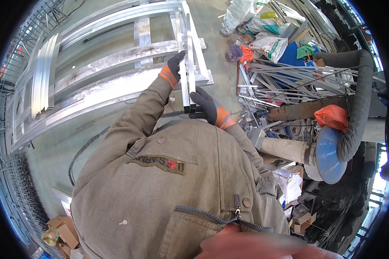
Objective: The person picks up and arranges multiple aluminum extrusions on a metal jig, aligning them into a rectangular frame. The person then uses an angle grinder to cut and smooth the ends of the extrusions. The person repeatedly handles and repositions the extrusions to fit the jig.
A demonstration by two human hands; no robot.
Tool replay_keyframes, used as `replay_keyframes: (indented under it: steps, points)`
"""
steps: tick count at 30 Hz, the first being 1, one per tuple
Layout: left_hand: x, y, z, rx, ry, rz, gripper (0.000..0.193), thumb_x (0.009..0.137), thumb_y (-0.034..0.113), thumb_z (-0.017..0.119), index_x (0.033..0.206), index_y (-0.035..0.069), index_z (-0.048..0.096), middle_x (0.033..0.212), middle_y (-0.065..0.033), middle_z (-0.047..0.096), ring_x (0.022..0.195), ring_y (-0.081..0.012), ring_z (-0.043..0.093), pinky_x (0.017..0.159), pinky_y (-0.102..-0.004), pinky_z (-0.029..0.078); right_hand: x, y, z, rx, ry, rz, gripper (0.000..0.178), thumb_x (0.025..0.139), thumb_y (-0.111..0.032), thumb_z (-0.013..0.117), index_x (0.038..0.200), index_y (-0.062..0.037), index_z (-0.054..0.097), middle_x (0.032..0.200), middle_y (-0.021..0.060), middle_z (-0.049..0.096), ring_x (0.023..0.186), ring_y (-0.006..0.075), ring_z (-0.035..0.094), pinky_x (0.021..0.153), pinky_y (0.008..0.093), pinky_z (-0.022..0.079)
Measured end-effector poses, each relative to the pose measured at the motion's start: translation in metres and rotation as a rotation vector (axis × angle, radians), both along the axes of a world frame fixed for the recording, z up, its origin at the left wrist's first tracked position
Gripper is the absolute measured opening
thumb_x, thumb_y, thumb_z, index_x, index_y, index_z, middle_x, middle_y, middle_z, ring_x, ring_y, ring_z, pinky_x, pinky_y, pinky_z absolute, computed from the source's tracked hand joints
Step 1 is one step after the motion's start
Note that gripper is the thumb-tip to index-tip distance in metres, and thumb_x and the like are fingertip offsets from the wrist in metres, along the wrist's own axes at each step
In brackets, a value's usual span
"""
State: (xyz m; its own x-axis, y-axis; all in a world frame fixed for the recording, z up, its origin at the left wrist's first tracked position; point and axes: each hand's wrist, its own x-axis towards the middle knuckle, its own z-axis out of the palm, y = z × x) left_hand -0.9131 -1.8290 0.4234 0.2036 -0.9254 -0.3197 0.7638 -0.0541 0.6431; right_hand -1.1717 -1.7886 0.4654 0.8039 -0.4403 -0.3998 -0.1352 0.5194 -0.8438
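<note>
Many metal strips point(289, 74) lie heaped near sacks point(270, 45), right of the bars point(184, 82).

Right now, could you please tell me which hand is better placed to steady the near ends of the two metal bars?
Probably the right hand: it is at the near ends of the metal bars, while the left hand is farther along them.
</note>
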Motion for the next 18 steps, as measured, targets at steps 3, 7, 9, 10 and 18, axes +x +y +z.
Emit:
replay_keyframes:
  steps: [3, 7, 9, 10, 18]
  points:
    - [0.001, -0.001, 0.006, -0.065, 0.174, -0.063, 0.033, 0.108, 0.04, 0.075, 0.12, 0.01, 0.075, 0.09, -0.0033, 0.07, 0.078, -0.0197, 0.068, 0.077, -0.0393, 0.061, 0.004, 0.003, -0.001, -0.207, 0.032, 0.096, 0.07, 0.11, -0.028, 0.072, 0.171, -0.0149, 0.042, 0.167, 0.0113, 0.04, 0.128, 0.031, 0.071, 0.097, 0.0455, 0.068]
    - [0.011, 0.002, 0.011, -0.071, 0.136, -0.05, 0.041, 0.11, 0.037, 0.071, 0.134, 0.004, 0.074, 0.114, -0.0109, 0.082, 0.1, -0.0253, 0.08, 0.09, -0.0425, 0.067, 0.006, 0.008, -0.003, 0.087, 0.13, -0.002, 0.076, 0.109, -0.038, 0.073, 0.174, -0.0211, 0.038, 0.154, 0.0098, 0.055, 0.123, 0.029, 0.073, 0.091, 0.0424, 0.068]
    - [0.012, 0.006, 0.008, 0.002, 0.047, 0.005, 0.041, 0.109, 0.037, 0.071, 0.133, 0.005, 0.074, 0.113, -0.011, 0.082, 0.099, -0.0254, 0.08, 0.089, -0.0422, 0.067, 0.007, 0.011, -0.004, 0.122, 0.115, -0.005, 0.078, 0.108, -0.039, 0.074, 0.174, -0.0227, 0.036, 0.146, 0.0088, 0.062, 0.12, 0.0281, 0.073, 0.091, 0.0416, 0.067]
    - [0.012, 0.008, 0.005, 0.009, 0.037, 0.021, 0.041, 0.108, 0.038, 0.072, 0.133, 0.005, 0.074, 0.113, -0.011, 0.082, 0.098, -0.0253, 0.08, 0.089, -0.0421, 0.067, 0.008, 0.012, -0.006, 0.131, 0.1, -0.01, 0.079, 0.107, -0.039, 0.075, 0.174, -0.0232, 0.036, 0.143, 0.0083, 0.064, 0.118, 0.0276, 0.073, 0.091, 0.0414, 0.066]
    - [0.032, 0.003, -0.038, 0.141, -0.01, 0.029, 0.032, 0.102, 0.042, 0.082, 0.121, 0.018, 0.073, 0.094, -0.0001, 0.065, 0.087, -0.0203, 0.066, 0.081, -0.0461, 0.061, -0.001, 0.011, -0.031, 0.235, 0.04, -0.023, 0.084, 0.106, -0.033, 0.074, 0.177, -0.0186, 0.031, 0.148, 0.0105, 0.063, 0.116, 0.0279, 0.073, 0.095, 0.0447, 0.062]
